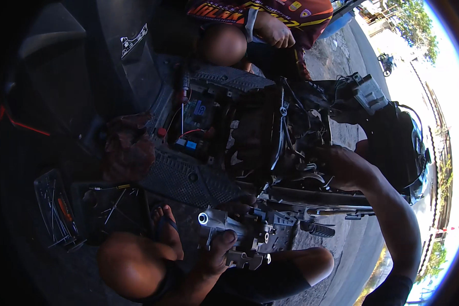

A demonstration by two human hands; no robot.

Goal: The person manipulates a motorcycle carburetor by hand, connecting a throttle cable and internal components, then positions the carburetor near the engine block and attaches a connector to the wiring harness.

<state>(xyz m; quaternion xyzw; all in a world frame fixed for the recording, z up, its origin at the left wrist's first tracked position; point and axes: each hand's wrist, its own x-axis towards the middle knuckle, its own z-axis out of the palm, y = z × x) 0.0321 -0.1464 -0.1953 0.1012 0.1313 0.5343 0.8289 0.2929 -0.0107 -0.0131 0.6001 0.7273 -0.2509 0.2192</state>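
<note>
My left hand (220, 250) is closed around a silver metal engine part (234, 227) with a round open bore at one end. It is held above my lap, beside the stripped scooter (270, 132). My right hand (344, 166) reaches into the open frame, close to the cables and a small metal lever (313, 176). Its fingers are mostly hidden among the parts, so whether they grip anything does not show. A battery (199, 115) sits in the opened floorboard, with a screwdriver (183, 97) lying over its edge.
Another person (275, 28) in a maroon jersey sits across the scooter. A crumpled reddish cloth (130, 145) lies on the footboard (188, 178). Two dark trays (51, 204) with tools stand at the lower left. A loose connector box (370, 94) rests at the scooter's rear.
</note>
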